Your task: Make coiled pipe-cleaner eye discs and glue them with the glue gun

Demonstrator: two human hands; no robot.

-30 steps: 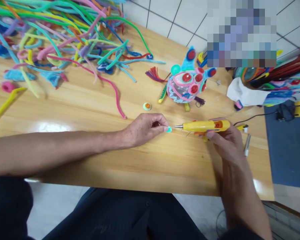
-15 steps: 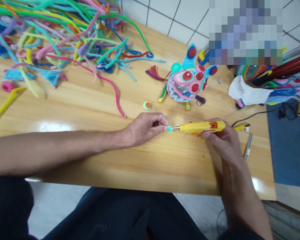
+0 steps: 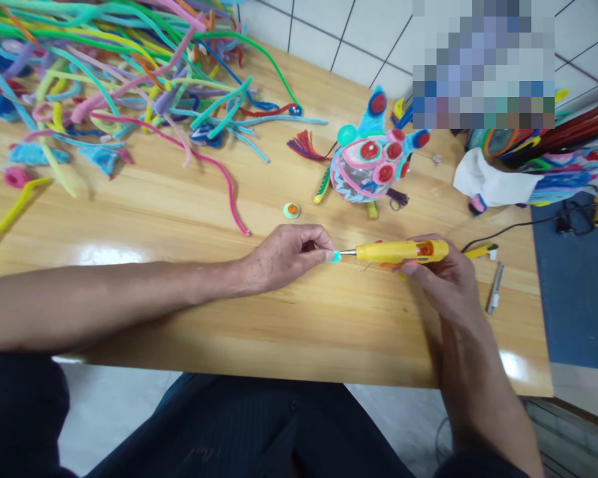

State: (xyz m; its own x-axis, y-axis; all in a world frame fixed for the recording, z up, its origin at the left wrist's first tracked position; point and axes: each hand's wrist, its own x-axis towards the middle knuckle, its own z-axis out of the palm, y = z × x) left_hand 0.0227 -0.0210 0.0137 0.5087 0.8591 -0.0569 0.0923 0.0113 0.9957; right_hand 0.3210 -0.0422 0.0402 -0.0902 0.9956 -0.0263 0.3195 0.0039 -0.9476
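Between thumb and fingertips my left hand (image 3: 292,257) pinches a small turquoise piece (image 3: 335,256); most of it is hidden by the fingers. My right hand (image 3: 446,275) is wrapped round a yellow hot glue gun (image 3: 391,251), whose metal nozzle points left and meets the turquoise piece. Just beyond the left hand lies a pale green disc with an orange centre (image 3: 292,210). Farther back stands a colourful animal figure (image 3: 363,166) with a clear body, blue ears and red round spots.
A big heap of coloured pipe cleaners (image 3: 124,73) covers the back left of the wooden table (image 3: 279,338). A grey utility knife (image 3: 495,287) lies at the right, near a black cord (image 3: 508,226). White paper (image 3: 493,179) lies at the back right.
Both hands keep nearly the same pose, with the nozzle still at the turquoise piece. The whole view has shifted very slightly.
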